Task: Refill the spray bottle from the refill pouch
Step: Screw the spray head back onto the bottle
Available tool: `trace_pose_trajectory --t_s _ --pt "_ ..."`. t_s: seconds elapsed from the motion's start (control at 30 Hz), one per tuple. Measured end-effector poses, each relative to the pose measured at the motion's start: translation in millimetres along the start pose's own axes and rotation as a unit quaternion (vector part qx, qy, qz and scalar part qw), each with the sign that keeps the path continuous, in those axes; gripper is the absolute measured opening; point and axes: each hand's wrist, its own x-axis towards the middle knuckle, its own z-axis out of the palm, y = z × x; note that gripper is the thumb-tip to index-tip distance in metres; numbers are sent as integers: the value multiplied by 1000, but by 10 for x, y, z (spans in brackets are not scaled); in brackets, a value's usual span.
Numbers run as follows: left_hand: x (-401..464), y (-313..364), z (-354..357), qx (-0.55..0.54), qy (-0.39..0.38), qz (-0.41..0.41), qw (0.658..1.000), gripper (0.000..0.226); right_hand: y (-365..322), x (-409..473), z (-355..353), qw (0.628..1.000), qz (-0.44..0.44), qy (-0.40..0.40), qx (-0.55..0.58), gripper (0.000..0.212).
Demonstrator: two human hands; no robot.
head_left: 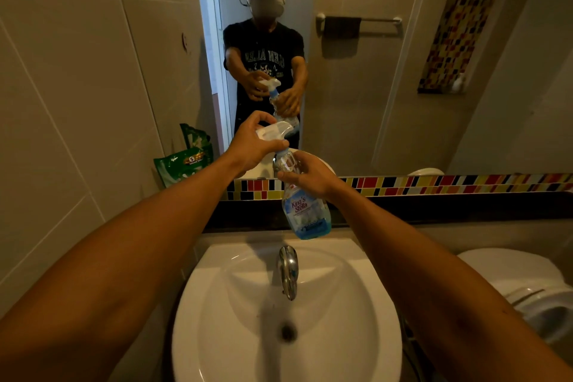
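A clear spray bottle (305,214) with a blue "King's Stella" label is held in the air above the sink, with a little blue liquid at its bottom. My right hand (307,175) grips its neck. My left hand (251,141) is closed around the white trigger head (274,130) on top of the bottle. A green refill pouch (184,158) stands upright on the ledge at the back left, against the wall tiles, apart from both hands.
A white sink (235,273) with a chrome tap (288,270) lies below the bottle. A mirror (387,87) fills the wall ahead, with a coloured mosaic strip (449,183) under it. A white toilet (533,291) stands at the right.
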Motion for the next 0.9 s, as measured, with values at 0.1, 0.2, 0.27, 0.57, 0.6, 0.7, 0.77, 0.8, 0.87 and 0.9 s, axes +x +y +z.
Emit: trace_pose_trajectory --t_s 0.1,0.2,0.27,0.57,0.6,0.7,0.77,0.8,0.87,0.9 --pt "12 5 -11 8 0 3 1000 53 -12 12 -4 1000 -2 2 0 46" --pt "36 9 -9 16 -11 -7 1000 56 2 16 1 1000 -5 2 5 43" --pt "51 6 -4 25 -16 -12 999 57 23 25 7 1000 -2 3 10 43" --pt "51 -57 -37 23 26 2 999 56 8 98 26 1000 -10 -3 -7 47" --pt "51 -50 -54 23 21 0 1000 56 14 109 29 1000 -10 -4 -8 46" --pt "53 -22 -91 28 -1 -11 1000 57 26 134 52 1000 -8 -3 -11 46" --pt "66 -23 -103 34 -6 -16 999 58 22 142 68 1000 -8 -3 -12 49" --pt "74 -29 -108 37 -5 -15 999 58 9 139 71 1000 -10 -4 -12 50" --pt "82 -53 -115 36 4 -8 999 57 -13 136 75 1000 -12 -5 -13 51" --pt "81 -69 -121 34 10 -4 999 58 -24 137 77 1000 -13 -6 -11 50"
